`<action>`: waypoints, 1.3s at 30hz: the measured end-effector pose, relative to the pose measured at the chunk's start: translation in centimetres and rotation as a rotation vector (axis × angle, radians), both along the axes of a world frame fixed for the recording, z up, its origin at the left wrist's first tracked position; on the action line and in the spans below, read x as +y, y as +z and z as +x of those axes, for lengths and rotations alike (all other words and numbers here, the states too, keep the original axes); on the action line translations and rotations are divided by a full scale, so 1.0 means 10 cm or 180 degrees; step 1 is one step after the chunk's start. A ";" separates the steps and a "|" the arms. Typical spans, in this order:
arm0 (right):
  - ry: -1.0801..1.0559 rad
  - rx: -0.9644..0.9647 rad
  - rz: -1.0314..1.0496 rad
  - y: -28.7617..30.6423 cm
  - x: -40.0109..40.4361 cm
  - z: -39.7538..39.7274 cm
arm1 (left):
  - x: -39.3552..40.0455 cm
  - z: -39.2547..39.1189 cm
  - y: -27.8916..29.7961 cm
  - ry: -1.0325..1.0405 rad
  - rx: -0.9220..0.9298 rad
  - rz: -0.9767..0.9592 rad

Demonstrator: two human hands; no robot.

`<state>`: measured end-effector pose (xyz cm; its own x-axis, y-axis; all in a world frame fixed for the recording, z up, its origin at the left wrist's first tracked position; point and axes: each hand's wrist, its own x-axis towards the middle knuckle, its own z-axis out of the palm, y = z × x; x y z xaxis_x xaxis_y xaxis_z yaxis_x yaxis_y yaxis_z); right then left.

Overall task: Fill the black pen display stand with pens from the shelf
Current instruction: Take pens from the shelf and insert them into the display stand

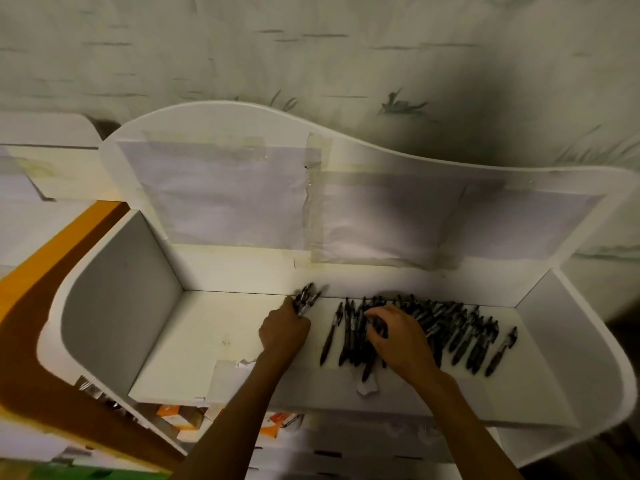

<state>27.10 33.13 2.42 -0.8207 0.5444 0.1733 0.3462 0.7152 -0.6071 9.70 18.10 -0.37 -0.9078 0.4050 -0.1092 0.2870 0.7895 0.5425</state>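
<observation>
Pens (450,327) lie loose on the white shelf (207,341), long axes running front to back, right under our right hand (398,336) whose curled fingers rake them, while our left hand (284,330) grips a bundle (306,297); no display stand in sight.

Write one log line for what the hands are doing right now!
left hand: grips pen bundle | right hand: fingers on loose pens | white shelf | display stand: unseen
</observation>
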 end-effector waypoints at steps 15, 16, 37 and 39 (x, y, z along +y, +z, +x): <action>0.0103 -0.0129 0.0231 0.05 -0.12 -0.09 | -0.22 0.05 -0.26 0.0619 0.0136 0.2516; 0.0106 -0.0133 0.0247 0.05 -0.13 -0.08 | -0.22 0.05 -0.27 0.0658 0.0071 0.2522; 0.0499 -0.0016 0.0171 0.60 -0.51 -0.52 | -0.59 -0.10 0.54 0.0232 -0.1647 0.2828; 0.0615 0.0073 0.0138 0.69 -0.62 -0.63 | -0.77 -0.13 0.71 0.0155 -0.1621 0.2914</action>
<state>20.75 26.97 9.34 -0.9048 0.3688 0.2130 0.1864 0.7926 -0.5806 8.41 10.36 6.75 -0.8581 0.4900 -0.1533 -0.1643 0.0209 0.9862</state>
